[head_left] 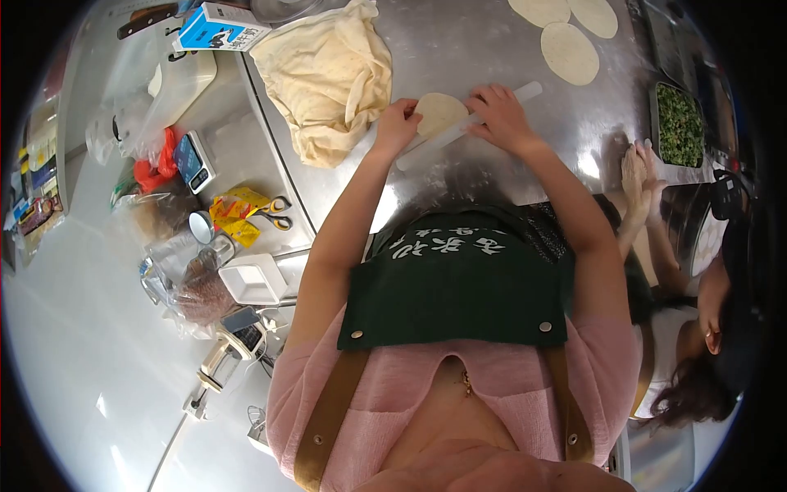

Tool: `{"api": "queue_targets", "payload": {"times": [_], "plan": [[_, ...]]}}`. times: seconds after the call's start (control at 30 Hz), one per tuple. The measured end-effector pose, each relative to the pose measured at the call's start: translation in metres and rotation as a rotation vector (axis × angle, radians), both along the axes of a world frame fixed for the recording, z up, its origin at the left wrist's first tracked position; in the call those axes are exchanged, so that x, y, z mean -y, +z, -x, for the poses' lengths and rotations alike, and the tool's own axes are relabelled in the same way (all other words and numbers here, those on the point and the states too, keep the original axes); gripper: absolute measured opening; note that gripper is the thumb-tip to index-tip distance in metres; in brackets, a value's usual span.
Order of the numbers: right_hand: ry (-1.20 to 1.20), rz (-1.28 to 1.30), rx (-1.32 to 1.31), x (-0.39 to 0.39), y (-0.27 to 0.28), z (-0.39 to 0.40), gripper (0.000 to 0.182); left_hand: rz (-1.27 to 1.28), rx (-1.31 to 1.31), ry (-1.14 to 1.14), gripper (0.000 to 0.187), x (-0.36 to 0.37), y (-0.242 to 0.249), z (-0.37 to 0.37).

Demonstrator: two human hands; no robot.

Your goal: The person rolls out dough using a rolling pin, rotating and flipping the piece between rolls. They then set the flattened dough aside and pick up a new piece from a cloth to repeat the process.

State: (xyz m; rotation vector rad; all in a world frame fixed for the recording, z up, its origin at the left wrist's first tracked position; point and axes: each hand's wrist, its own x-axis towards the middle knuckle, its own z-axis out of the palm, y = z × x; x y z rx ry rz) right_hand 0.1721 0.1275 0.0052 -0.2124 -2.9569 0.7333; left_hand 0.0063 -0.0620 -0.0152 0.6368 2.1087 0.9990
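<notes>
On the steel table (328, 193), a small round of dough (438, 113) lies between my two hands. The fingers of my left hand (398, 127) are pinched at the dough's left edge. A pale rolling pin (426, 150) slants across the near side of the dough. My right hand (498, 119) rests over the pin's right part, fingers bent and spread around it and touching the dough's right edge. Close by on the left is a crumpled cream cloth (328, 82). Three flat dough rounds (570, 53) lie at the upper right.
A milk carton (217, 29) stands at the upper left. Scissors (277, 213), a yellow packet (238, 211), a scale (194, 162) and a white tray (252, 280) are left. A co-worker's hands (635, 176) are at right, near a tray of chopped greens (679, 125).
</notes>
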Motion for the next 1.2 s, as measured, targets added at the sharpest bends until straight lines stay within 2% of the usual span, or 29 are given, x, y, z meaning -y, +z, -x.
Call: {"api": "queue_targets", "payload": {"times": [0.1, 0.2, 0.3, 0.47, 0.67, 0.87, 1.0, 1.1, 1.2], "plan": [[-0.18, -0.175, -0.14, 0.009, -0.019, 0.022, 0.043, -0.009, 0.029, 0.024, 0.028, 0.0, -0.002, -0.003], [-0.298, -0.208, -0.116, 0.02, -0.026, 0.027, 0.047, -0.035, 0.062, 0.054, 0.028, 0.002, -0.004, -0.002], [-0.278, -0.284, -0.072, 0.022, -0.026, 0.018, 0.049, -0.082, 0.061, 0.073, 0.028, -0.002, -0.009, 0.0], [-0.311, -0.252, -0.02, 0.024, -0.032, 0.022, 0.049, -0.105, 0.079, 0.105, 0.029, -0.013, -0.006, -0.001], [-0.317, -0.284, 0.012, 0.022, -0.021, 0.043, 0.05, -0.05, 0.108, 0.039, 0.028, -0.021, -0.011, 0.008], [-0.292, -0.292, -0.001, 0.023, -0.027, 0.036, 0.05, 0.074, 0.007, -0.117, 0.032, -0.031, 0.0, 0.012], [-0.316, -0.286, -0.035, 0.023, -0.026, 0.054, 0.052, 0.24, -0.177, -0.341, 0.028, -0.043, 0.017, 0.009], [-0.247, -0.231, -0.026, 0.027, -0.035, 0.015, 0.055, 0.224, -0.341, -0.379, 0.025, -0.042, 0.019, 0.003], [-0.144, -0.167, 0.021, 0.025, -0.022, -0.023, 0.05, 0.175, -0.415, -0.391, 0.025, -0.037, 0.018, -0.003]]}}
